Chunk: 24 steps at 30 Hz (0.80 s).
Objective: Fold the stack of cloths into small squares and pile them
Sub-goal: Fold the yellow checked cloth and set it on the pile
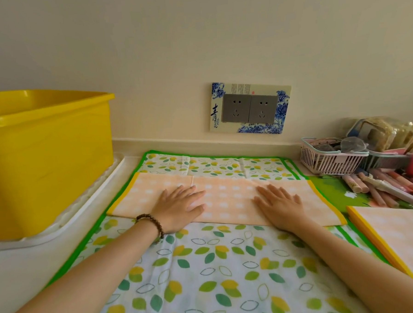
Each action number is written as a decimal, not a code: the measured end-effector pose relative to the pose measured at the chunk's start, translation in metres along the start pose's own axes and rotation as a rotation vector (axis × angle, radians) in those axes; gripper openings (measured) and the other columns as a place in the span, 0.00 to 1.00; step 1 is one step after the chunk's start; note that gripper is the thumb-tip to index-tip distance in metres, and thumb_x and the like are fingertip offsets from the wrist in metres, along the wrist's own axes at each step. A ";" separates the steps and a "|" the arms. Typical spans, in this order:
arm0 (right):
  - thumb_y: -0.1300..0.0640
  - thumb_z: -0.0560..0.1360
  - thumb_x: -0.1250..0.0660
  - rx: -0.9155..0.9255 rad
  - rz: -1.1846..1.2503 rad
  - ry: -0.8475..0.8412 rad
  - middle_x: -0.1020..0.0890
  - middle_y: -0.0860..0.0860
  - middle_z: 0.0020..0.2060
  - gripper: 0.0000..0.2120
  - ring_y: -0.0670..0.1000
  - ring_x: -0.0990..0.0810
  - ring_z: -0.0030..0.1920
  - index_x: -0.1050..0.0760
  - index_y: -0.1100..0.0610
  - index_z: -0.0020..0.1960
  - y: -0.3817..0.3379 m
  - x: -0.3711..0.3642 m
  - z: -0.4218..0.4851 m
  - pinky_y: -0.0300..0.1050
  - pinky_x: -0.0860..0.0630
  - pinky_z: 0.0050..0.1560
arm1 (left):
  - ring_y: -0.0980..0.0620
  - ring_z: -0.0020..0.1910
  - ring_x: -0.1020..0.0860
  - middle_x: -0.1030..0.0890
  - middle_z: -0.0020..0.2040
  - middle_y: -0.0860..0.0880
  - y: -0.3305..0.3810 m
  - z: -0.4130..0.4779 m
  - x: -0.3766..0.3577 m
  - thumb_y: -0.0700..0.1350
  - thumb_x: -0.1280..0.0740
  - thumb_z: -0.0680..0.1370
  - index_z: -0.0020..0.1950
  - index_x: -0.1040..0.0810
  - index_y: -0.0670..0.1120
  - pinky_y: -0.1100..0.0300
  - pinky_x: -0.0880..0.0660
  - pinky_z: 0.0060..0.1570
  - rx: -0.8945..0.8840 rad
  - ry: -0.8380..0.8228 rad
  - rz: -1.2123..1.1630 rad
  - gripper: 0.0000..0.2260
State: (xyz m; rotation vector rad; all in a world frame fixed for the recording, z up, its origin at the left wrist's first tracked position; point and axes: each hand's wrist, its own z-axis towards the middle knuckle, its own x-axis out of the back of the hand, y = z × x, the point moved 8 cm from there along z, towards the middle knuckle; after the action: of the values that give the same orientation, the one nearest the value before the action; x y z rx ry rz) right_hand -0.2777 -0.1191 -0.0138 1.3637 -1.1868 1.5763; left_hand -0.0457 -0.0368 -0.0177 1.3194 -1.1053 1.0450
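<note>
A peach cloth with white dots and yellow end borders (229,198) lies folded into a long strip across a leaf-patterned cloth with a green border (206,264). My left hand (179,209), a bead bracelet on its wrist, presses flat on the strip's left half with fingers straight. On the strip's right half my right hand (281,206) lies flat too. A stack of peach cloths with yellow edges (396,237) sits at the right, partly cut off by the frame.
A large yellow tub (47,160) stands on a white tray (67,221) at the left. At the back right are a pink basket (330,159) with small items and a heap of pens (389,187). A wall socket (249,108) sits behind the cloths.
</note>
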 end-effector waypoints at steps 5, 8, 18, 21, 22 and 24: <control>0.36 0.78 0.58 -0.105 -0.039 -0.004 0.51 0.46 0.77 0.28 0.51 0.53 0.77 0.52 0.42 0.76 0.058 0.010 -0.004 0.56 0.57 0.75 | 0.53 0.76 0.59 0.56 0.77 0.58 -0.001 0.001 0.000 0.63 0.56 0.79 0.75 0.52 0.63 0.45 0.61 0.73 0.004 0.002 -0.013 0.24; 0.37 0.78 0.58 -0.120 -0.045 -0.002 0.51 0.46 0.77 0.27 0.51 0.54 0.77 0.52 0.42 0.76 0.072 0.012 -0.004 0.56 0.57 0.75 | 0.54 0.76 0.59 0.56 0.77 0.58 -0.001 0.001 -0.001 0.64 0.55 0.79 0.75 0.52 0.63 0.45 0.61 0.73 0.011 0.000 -0.015 0.24; 0.39 0.79 0.54 0.049 -0.017 0.002 0.51 0.49 0.77 0.27 0.51 0.52 0.76 0.50 0.46 0.76 0.006 0.017 -0.005 0.57 0.54 0.74 | 0.53 0.76 0.58 0.55 0.77 0.58 0.000 0.000 0.000 0.67 0.54 0.77 0.75 0.51 0.62 0.45 0.61 0.73 0.016 0.010 -0.014 0.28; 0.36 0.77 0.57 0.263 -0.035 -0.057 0.53 0.48 0.77 0.30 0.52 0.55 0.77 0.53 0.45 0.76 -0.057 0.003 -0.019 0.58 0.57 0.74 | 0.53 0.76 0.57 0.54 0.77 0.58 -0.001 0.001 -0.001 0.74 0.56 0.71 0.75 0.50 0.63 0.45 0.61 0.72 0.016 -0.002 -0.033 0.34; 0.35 0.76 0.58 0.310 -0.024 -0.063 0.54 0.47 0.77 0.31 0.52 0.57 0.76 0.53 0.44 0.76 -0.073 0.000 -0.025 0.58 0.58 0.74 | 0.54 0.76 0.57 0.53 0.77 0.58 -0.002 0.001 -0.001 0.76 0.57 0.69 0.75 0.50 0.63 0.45 0.61 0.72 0.017 -0.002 -0.036 0.36; 0.35 0.77 0.56 0.340 0.039 -0.063 0.52 0.46 0.77 0.30 0.51 0.56 0.76 0.51 0.43 0.76 -0.091 -0.006 -0.033 0.55 0.59 0.75 | 0.54 0.76 0.57 0.53 0.77 0.58 -0.002 0.002 -0.001 0.74 0.55 0.71 0.75 0.49 0.63 0.46 0.61 0.72 0.022 0.002 -0.032 0.34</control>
State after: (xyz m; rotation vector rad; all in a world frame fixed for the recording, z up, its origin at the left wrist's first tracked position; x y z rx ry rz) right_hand -0.2026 -0.0590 -0.0038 1.6229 -1.0178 1.8368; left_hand -0.0434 -0.0383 -0.0190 1.3489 -1.0710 1.0373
